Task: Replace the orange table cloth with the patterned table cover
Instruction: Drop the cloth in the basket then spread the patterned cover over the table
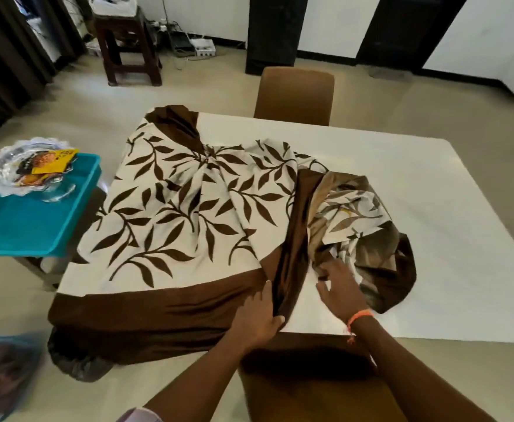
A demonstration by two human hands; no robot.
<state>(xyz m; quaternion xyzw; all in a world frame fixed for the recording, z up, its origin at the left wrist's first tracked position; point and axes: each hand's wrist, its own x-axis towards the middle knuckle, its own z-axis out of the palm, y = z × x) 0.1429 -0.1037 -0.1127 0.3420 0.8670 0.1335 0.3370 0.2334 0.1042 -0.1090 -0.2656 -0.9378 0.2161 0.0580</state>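
Note:
The patterned table cover [176,208], cream with brown leaves and a dark brown border, lies spread over the left half of the white table [432,223]. Its right part sits bunched in a crumpled heap [359,220] near the table's middle. My left hand [260,318] holds the brown border fold at the near table edge, thumb against the fold. My right hand [339,287] reaches into the lower edge of the heap, fingers curled into the fabric. No orange cloth is in view.
A brown chair [295,95] stands at the far side, another chair [310,385] right below my arms. A teal tray [27,220] with a glass bowl [27,169] sits on a stool at the left. A wooden stool [127,44] stands at the back.

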